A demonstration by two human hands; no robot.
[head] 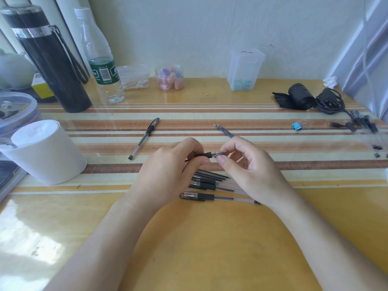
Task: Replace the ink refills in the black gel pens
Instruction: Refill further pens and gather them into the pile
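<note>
A yellow wooden desk (210, 238) against a pale wall, seen from above, with a striped mat (315, 164) of cream, orange and brown bands across its middle. At the far left stand a tall black flask (52, 66), a clear water bottle (102, 66) with a green label, and nearer, a white paper cylinder (46, 152).

Two bare forearms reach in from the bottom edge. The left hand (165, 173) has its fingers curled round the black grip of a gel pen (210, 154), held just above the mat at the centre. The right hand (249, 164) pinches the pen's clear tip end between thumb and forefinger; its other fingers are loosely bent.

Under the hands, a small heap of black gel pens (210, 184) lies on the desk. A single capped pen (144, 138) lies apart to the left. Two thin dark refills (224, 130) lie just beyond the right hand. A blue binder clip (297, 126) sits well to the right.
</note>
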